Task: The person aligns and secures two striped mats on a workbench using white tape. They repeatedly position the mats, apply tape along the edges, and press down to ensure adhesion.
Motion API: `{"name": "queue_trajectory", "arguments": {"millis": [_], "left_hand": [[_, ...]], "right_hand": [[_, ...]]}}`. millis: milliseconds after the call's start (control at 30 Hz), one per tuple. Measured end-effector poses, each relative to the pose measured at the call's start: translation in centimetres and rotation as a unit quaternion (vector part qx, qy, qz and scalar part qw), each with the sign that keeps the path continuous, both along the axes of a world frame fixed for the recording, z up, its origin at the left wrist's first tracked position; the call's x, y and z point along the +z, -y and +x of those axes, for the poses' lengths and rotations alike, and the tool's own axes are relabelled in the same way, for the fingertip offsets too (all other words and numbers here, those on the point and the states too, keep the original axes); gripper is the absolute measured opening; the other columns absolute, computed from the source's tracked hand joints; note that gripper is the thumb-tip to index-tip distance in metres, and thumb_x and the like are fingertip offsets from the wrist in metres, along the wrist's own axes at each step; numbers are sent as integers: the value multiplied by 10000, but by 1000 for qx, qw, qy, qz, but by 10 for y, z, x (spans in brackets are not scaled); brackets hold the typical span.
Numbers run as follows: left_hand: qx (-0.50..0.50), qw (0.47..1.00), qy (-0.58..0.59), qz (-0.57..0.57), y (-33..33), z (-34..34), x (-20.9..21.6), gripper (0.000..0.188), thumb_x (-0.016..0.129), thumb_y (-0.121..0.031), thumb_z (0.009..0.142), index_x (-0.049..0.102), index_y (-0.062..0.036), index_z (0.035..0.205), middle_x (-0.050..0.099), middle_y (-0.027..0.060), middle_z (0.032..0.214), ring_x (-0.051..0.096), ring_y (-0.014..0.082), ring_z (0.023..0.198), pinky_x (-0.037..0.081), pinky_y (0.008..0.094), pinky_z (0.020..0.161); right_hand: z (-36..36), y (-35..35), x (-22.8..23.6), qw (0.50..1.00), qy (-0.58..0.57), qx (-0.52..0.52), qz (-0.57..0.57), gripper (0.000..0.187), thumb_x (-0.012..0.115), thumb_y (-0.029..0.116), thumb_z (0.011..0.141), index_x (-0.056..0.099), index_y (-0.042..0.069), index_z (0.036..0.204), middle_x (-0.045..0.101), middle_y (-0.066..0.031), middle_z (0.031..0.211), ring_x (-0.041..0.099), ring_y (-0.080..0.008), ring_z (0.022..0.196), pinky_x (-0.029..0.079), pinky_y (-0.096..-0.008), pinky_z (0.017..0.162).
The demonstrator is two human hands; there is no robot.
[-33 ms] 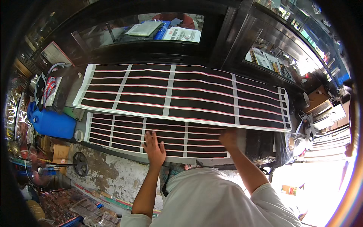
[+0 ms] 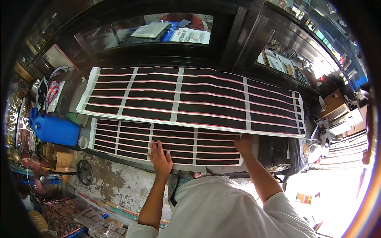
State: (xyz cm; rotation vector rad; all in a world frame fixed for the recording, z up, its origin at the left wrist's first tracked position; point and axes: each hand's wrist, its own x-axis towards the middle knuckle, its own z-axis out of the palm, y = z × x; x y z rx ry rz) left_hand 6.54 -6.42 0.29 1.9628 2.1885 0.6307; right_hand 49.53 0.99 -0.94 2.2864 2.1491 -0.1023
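In front of me lies a long printed sheet (image 2: 174,143) with black blocks split by white and red lines. My left hand (image 2: 160,160) rests on its near part, fingers spread and pointing away from me. At the sheet's right end is my right hand (image 2: 245,146), its fingers curled together close to the edge; what they hold, if anything, is hidden. Behind, a stack of like sheets (image 2: 214,101) overlaps the far side of the front sheet. Its near edge passes just beyond my right hand.
A blue jerrycan (image 2: 57,129) stands left of the sheets, next to a roll of tape (image 2: 83,142). Black plastic-wrapped bundles (image 2: 274,152) lie to the right. Along the back runs a dark framed cabinet with glass (image 2: 230,39). A black wheel-shaped part (image 2: 85,172) is at lower left.
My left hand has slid slightly toward me and to the left. My right hand has shifted a little to the right. The sheets look unmoved.
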Motion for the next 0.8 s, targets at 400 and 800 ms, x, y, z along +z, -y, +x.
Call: {"name": "queue_trajectory", "arguments": {"millis": [400, 800], "left_hand": [[-25, 997, -5, -72, 11, -15, -16, 717, 485, -466, 1125, 322, -72, 1701, 208, 218, 1788, 149, 422, 1663, 92, 723, 1280], [-1, 992, -23, -120, 26, -23, -11, 751, 440, -502, 1138, 224, -104, 1737, 129, 192, 1813, 84, 394, 1680, 42, 740, 1274]], "right_hand": [[33, -35, -8, 981, -95, -157, -67, 663, 527, 553, 1037, 553, 156, 1567, 576, -195, 1579, 548, -423, 1449, 437, -579, 1180], [42, -51, -11, 993, -88, -57, -55, 556, 579, 326, 1035, 557, 113, 1548, 552, -211, 1577, 500, -425, 1477, 384, -603, 1225]]}}
